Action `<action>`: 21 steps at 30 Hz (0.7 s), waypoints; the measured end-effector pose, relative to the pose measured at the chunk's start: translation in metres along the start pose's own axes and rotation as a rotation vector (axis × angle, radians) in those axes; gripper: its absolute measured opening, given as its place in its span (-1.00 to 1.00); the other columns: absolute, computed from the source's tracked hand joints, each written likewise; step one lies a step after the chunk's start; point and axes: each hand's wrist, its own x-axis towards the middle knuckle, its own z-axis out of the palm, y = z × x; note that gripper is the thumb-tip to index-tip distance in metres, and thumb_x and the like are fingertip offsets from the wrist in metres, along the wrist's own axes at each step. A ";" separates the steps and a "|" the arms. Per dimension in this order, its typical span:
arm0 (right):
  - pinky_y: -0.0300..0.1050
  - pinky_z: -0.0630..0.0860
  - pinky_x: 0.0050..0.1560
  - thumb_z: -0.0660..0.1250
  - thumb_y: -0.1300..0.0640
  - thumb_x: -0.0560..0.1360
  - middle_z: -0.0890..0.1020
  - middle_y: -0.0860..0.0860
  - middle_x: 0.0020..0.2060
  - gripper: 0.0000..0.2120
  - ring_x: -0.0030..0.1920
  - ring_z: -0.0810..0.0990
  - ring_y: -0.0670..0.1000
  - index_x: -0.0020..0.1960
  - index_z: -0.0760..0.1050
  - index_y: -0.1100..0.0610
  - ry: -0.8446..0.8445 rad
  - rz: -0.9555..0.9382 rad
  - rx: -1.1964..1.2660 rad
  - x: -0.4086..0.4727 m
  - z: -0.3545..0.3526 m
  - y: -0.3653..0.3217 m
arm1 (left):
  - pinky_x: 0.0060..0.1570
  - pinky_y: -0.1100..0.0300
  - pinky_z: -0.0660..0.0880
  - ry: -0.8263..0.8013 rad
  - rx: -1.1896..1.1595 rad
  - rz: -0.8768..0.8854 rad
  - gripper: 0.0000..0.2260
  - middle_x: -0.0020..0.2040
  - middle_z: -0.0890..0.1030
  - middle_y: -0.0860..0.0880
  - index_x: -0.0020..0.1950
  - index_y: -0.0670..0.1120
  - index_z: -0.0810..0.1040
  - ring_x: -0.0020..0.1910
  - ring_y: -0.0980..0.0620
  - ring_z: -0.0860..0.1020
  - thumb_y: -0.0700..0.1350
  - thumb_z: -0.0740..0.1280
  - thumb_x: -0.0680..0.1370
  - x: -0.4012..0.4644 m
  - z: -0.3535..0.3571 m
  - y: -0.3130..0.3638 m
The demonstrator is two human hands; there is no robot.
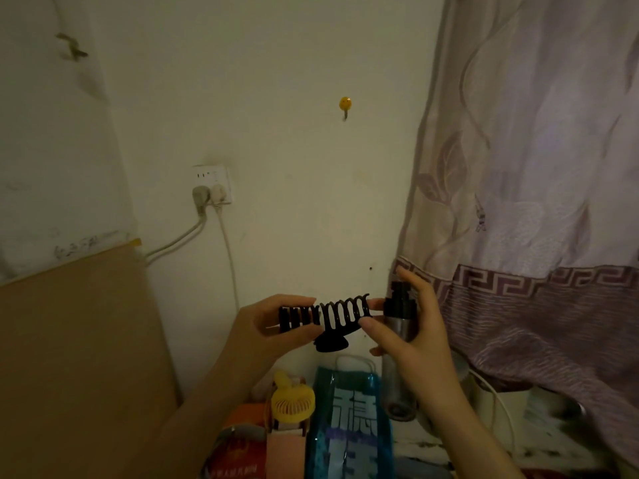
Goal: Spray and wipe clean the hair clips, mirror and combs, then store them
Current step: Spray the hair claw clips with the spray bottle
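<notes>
The left hand (pixel 262 326) pinches the black plastic claw hair clip (pixel 325 316) level, its long axis pointing rightward at the black-capped metal spray bottle (pixel 399 326) gripped beside it by the right hand (pixel 408 326) (nozzle direction unclear).

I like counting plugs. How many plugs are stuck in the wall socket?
2: a grey plug on the left and a white plug beside it, both in the wall socket.

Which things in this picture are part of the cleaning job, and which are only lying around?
For the job:
- black hair clip, held by the left hand
- spray bottle, held by the right hand

Lying about:
- yellow mini fan
- blue bag
- wall hook
- socket with plugs
- curtain
</notes>
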 end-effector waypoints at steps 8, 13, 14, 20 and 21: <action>-0.11 0.63 -0.19 0.46 0.23 0.36 0.64 -0.07 -0.13 -0.42 -0.12 0.65 -0.04 0.29 0.33 -0.06 -0.084 0.114 0.022 -0.022 0.017 0.039 | -0.19 0.31 0.58 0.049 -0.020 -0.205 -0.65 -0.13 0.68 0.14 0.07 0.03 0.61 -0.13 0.16 0.65 -0.20 0.49 0.31 -0.042 -0.007 -0.027; -0.05 0.64 -0.21 0.47 0.25 0.36 0.63 0.02 -0.13 -0.44 -0.12 0.66 -0.02 0.25 0.35 -0.08 -0.132 0.227 0.043 -0.048 0.032 0.072 | -0.15 0.16 0.63 0.134 -0.043 -0.336 -0.58 -0.14 0.69 0.03 0.11 0.05 0.54 -0.14 0.08 0.66 -0.15 0.50 0.28 -0.078 -0.011 -0.054; -0.01 0.64 -0.20 0.47 0.24 0.36 0.63 0.03 -0.13 -0.44 -0.13 0.66 0.00 0.25 0.35 -0.08 -0.151 0.256 0.046 -0.055 0.037 0.079 | -0.16 0.16 0.63 0.170 -0.053 -0.364 -0.59 -0.15 0.69 0.00 0.09 0.00 0.53 -0.15 0.06 0.66 -0.19 0.50 0.29 -0.086 -0.012 -0.062; -0.16 0.61 -0.07 0.47 0.26 0.39 0.61 0.02 0.02 -0.47 -0.01 0.63 -0.06 0.19 0.35 -0.16 -0.231 0.405 0.001 -0.110 0.064 0.129 | -0.24 0.30 0.57 0.338 -0.082 -0.496 -0.64 -0.01 0.62 -0.08 0.06 -0.13 0.46 -0.05 0.05 0.64 -0.35 0.47 0.34 -0.145 -0.018 -0.114; -0.20 0.61 -0.10 0.46 0.26 0.39 0.61 0.01 0.02 -0.48 -0.02 0.63 -0.08 0.18 0.34 -0.16 -0.245 0.444 0.003 -0.120 0.068 0.137 | -0.24 0.29 0.57 0.367 -0.091 -0.544 -0.63 0.01 0.61 -0.06 0.08 -0.13 0.46 -0.06 0.09 0.64 -0.33 0.47 0.35 -0.156 -0.019 -0.122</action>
